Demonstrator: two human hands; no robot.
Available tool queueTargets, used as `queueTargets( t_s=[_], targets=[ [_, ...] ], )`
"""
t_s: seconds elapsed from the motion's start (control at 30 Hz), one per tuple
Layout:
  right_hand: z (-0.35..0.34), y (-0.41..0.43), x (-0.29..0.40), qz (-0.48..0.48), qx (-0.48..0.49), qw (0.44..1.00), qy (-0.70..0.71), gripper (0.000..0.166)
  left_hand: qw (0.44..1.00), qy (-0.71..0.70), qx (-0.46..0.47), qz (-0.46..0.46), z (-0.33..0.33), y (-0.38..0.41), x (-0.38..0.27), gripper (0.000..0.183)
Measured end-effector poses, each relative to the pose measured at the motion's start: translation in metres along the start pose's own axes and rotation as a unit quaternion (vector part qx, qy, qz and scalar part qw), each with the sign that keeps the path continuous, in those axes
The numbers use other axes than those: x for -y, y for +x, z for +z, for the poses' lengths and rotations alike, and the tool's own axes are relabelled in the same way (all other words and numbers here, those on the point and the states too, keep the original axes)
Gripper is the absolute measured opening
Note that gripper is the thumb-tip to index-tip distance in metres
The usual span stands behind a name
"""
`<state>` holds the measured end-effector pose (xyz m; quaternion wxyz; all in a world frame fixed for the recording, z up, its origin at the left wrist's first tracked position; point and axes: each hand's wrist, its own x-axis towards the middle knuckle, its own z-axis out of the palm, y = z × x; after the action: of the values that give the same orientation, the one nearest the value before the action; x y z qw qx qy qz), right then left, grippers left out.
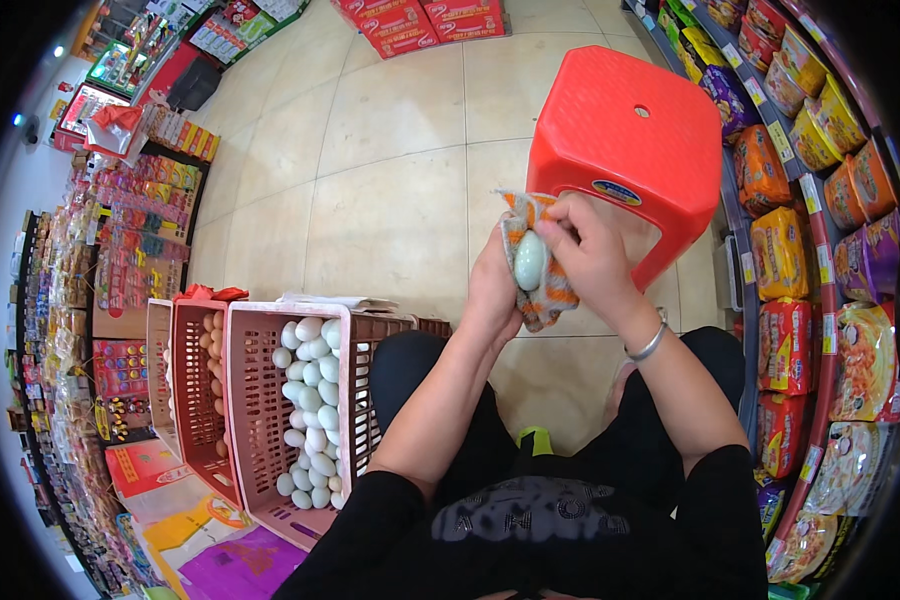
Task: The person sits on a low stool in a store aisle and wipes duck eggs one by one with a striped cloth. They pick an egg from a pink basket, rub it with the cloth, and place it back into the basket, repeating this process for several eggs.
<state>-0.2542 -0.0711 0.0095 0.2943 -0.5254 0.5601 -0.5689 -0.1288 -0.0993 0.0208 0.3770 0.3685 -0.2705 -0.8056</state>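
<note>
A pale blue-green egg (pixel 529 261) lies in an orange-and-grey striped cloth (pixel 546 296) between my two hands, in front of my knees. My left hand (pixel 493 281) cups the cloth and egg from the left side. With its thumb and fingers, my right hand (pixel 586 251) pinches the cloth at the egg's upper right. A metal bangle (pixel 649 337) circles the right wrist. Left of my knee, a pink plastic crate (pixel 259 375) holds many pale eggs (pixel 309 397).
A red plastic stool (pixel 622 112) stands beyond my hands. Brown eggs fill part of a red crate (pixel 195 360) further left. Shelves of packaged noodles (pixel 780 255) run along the right, hanging snack packets (pixel 67 300) along the left. Red cartons (pixel 427 26) sit on the tiled floor ahead.
</note>
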Motion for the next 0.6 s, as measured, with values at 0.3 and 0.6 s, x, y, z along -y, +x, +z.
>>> queueTargets(
  t_s=[0.3, 0.6],
  targets=[
    [0.004, -0.004, 0.008, -0.04, 0.002, 0.998, -0.051, 0.011, 1.0, -0.02, 0.005, -0.009, -0.013, 0.008, 0.005, 0.037],
    [0.002, -0.003, -0.01, 0.062, -0.082, 0.973, 0.206, 0.021, 0.988, -0.125, 0.077, -0.052, -0.012, 0.006, 0.002, 0.042]
  ],
)
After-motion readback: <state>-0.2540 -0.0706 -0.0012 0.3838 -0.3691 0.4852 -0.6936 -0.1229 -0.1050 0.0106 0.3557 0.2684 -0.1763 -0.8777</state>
